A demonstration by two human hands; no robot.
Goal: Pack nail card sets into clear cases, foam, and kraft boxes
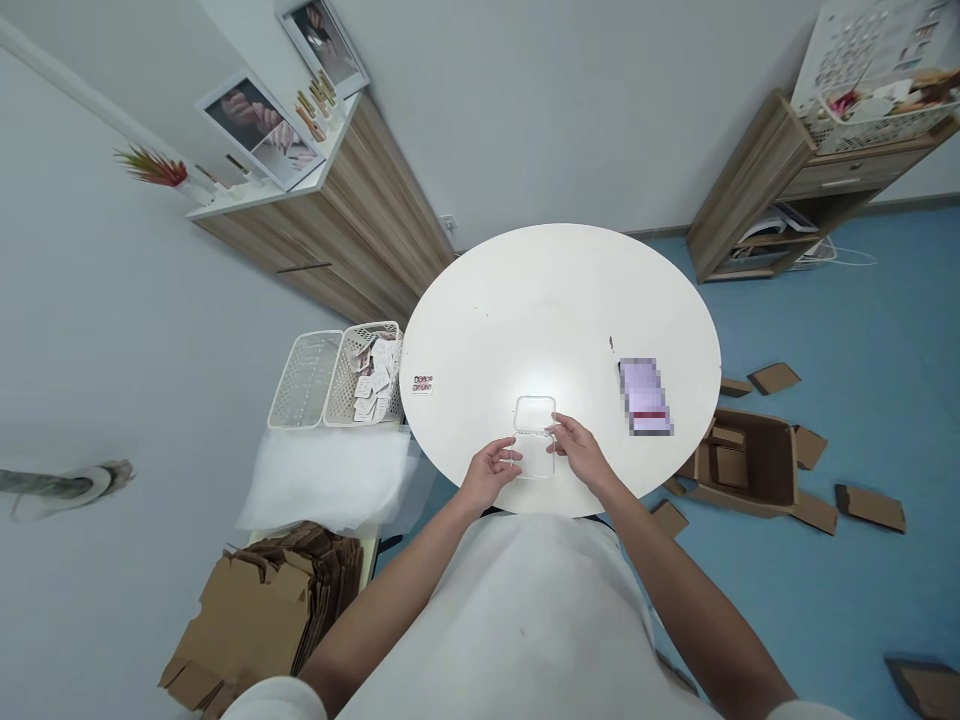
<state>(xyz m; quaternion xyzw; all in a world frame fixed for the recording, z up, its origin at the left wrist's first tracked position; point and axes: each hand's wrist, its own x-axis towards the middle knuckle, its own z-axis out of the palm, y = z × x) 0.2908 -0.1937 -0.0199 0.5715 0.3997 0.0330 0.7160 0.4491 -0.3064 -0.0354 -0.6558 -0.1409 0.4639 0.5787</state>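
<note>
A clear plastic hinged case [535, 466] is unfolded near the front edge of the white round table [555, 290], its lid leaning away from me. My left hand [491, 472] has its thumb and fingers closed on the case's left side. On the right side, my right hand [577, 450] grips the case near the hinge with curled fingers. Nothing is visible inside the case. A small card with dark red pieces [422, 384] lies at the table's left edge. Farther right rests a blurred purple rectangular item [646, 397].
White baskets [330, 380] stand left of the table, one holding many small cards. Below them are translucent sheets [319, 480] and stacked flat cardboard [255, 610]. An open cardboard box [776, 465] with loose pieces sits on the floor at right. Wooden cabinets [375, 200] stand behind.
</note>
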